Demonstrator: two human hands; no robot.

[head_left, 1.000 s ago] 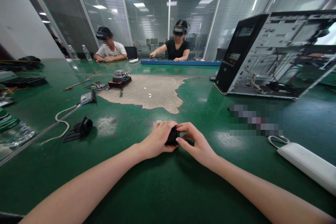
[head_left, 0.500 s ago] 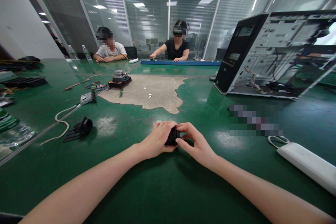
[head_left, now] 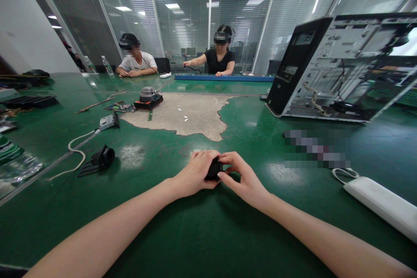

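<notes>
Just above the green tabletop (head_left: 208,226), my left hand (head_left: 197,170) is wrapped round a small black boxy part (head_left: 213,169) from its left side. Much of that part is covered by my fingers, so its exact kind does not show. On its right edge, the thumb and fingertips of my right hand (head_left: 239,178) pinch it. Off to the left lies a black plastic piece with a round opening (head_left: 103,157), with flat slats at its base.
At right stands an opened computer case (head_left: 302,65), with a white power strip (head_left: 381,204) nearer me. A metal bracket with a cable (head_left: 109,121), a heatsink fan (head_left: 149,97) and a plastic bottle (head_left: 19,160) lie left. Two people sit opposite behind a blue bar (head_left: 224,77).
My hands and the black part stay practically still. Across the table, the person in black has lifted a hand and moved it slightly to the left, with a dark cord hanging by it.
</notes>
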